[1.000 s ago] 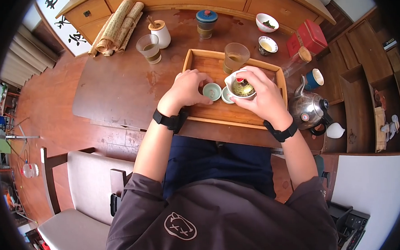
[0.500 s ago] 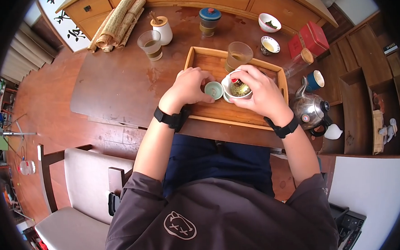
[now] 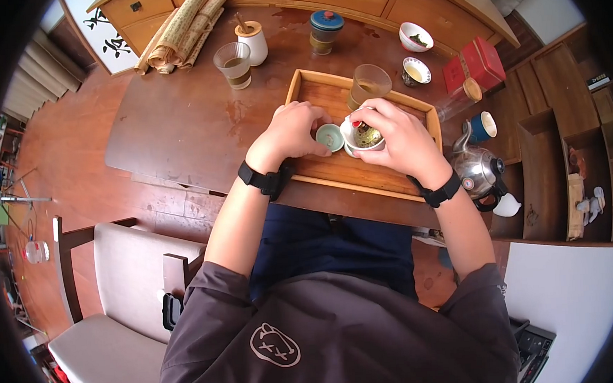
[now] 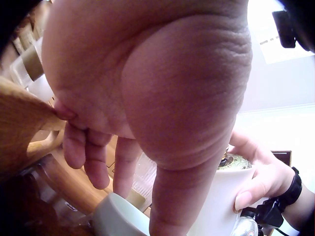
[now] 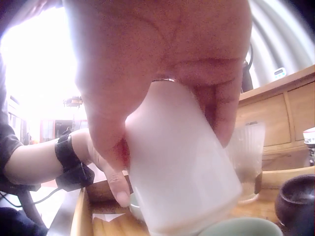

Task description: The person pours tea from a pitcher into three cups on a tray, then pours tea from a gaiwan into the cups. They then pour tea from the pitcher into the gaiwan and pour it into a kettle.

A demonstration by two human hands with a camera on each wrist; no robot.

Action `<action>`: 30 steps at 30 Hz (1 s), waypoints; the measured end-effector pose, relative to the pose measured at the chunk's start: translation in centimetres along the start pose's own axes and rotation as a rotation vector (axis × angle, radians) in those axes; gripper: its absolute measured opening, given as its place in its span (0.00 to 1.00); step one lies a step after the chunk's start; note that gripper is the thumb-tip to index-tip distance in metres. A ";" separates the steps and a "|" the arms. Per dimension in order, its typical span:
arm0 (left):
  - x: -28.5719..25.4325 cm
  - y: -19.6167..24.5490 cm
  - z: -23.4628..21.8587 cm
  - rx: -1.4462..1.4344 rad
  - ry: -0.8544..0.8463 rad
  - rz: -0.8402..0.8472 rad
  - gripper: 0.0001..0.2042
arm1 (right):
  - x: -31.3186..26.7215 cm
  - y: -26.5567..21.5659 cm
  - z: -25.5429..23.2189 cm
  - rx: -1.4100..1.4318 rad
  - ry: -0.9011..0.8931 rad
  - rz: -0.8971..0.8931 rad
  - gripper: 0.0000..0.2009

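Observation:
My left hand (image 3: pixel 291 133) is at the tray's left side, thumb and fingers around a small pale green cup (image 3: pixel 329 138). In the left wrist view, that cup (image 4: pixel 118 216) shows below the fingers. My right hand (image 3: pixel 404 145) grips a white vessel (image 5: pixel 179 162) by its rim, fingers near the red knob of its glassy, gold-green lid (image 3: pixel 369 134). The right wrist view has the vessel tilted, with another pale green cup (image 5: pixel 241 228) below it, mostly hidden. Whether liquid is flowing, I cannot tell.
The wooden tray (image 3: pixel 361 185) also holds a frosted glass (image 3: pixel 369 85) behind the vessel and a dark cup (image 5: pixel 298 199). A steel kettle (image 3: pixel 477 169) stands right of it, with a red box (image 3: pixel 474 65) behind. Another glass (image 3: pixel 234 65) is at the back left.
The white vessel in my right hand has shifted slightly left over the second green cup, covering more of it. My left hand keeps its place around the other cup. The head view has shifted slightly.

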State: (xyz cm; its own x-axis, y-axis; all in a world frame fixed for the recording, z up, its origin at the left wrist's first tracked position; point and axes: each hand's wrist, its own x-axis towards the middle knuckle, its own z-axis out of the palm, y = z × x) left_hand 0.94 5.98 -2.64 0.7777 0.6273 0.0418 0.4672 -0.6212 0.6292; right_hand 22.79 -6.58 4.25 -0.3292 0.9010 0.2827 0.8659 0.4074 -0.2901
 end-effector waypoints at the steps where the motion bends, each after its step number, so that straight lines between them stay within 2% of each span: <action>1: 0.0 0.0 0.0 -0.003 -0.004 -0.001 0.28 | 0.1 -0.1 -0.1 -0.005 -0.007 -0.004 0.25; 30: 0.1 0.3 -0.3 -0.004 -0.013 -0.015 0.29 | 1.0 0.2 -0.1 -0.058 -0.084 -0.034 0.26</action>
State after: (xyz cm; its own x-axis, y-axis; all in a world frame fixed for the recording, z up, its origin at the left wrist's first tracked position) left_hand 1.04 5.91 -2.22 0.7763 0.6300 0.0221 0.4772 -0.6102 0.6324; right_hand 22.63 -5.61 4.54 -0.3873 0.8970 0.2130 0.8730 0.4311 -0.2279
